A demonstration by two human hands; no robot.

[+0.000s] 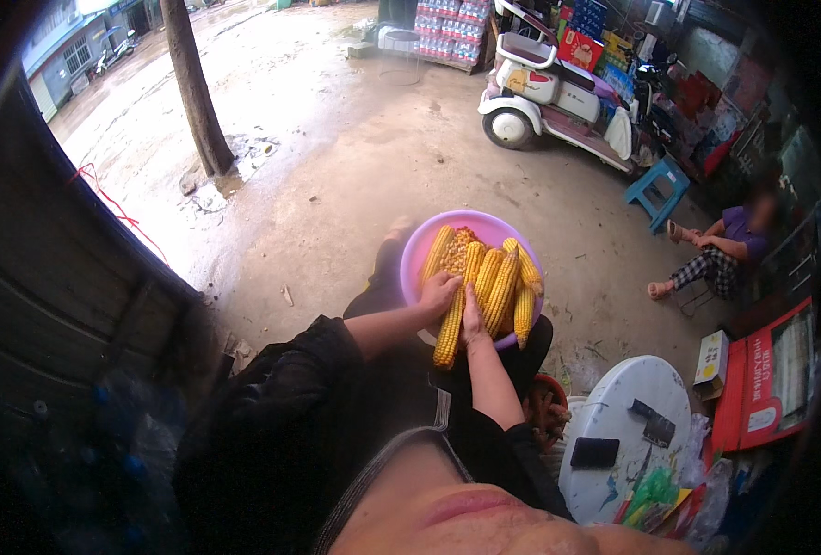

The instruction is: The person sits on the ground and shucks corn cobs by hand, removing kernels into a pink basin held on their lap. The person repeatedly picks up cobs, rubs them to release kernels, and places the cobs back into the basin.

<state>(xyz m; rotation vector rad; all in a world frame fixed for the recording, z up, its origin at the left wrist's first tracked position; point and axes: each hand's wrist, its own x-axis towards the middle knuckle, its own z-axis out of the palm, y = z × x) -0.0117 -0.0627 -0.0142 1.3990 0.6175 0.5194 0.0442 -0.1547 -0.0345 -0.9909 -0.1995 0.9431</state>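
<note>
A purple-rimmed pink plastic basin (pixel 410 277) rests on my lap, holding several yellow corn cobs (pixel 500 288) with their kernels on. Loose kernels (pixel 459 251) lie towards its far side. One long corn cob (pixel 450 333) slants over the near rim, its end sticking out towards me. My left hand (pixel 441 294) is closed around the upper part of this cob, thumb on top. Against its right side lies my right hand (pixel 473 316), fingers stretched along it; its palm side is hidden. The other cobs lie just right of my right hand.
Right of my legs is a red container (pixel 547 409) of reddish-brown pieces, beside a white round table (pixel 632 388) with dark flat objects. A person (pixel 729 239) sits at the right near a blue stool (pixel 660 187). Beyond are a white three-wheeler (pixel 542 90) and a tree trunk (pixel 195 90).
</note>
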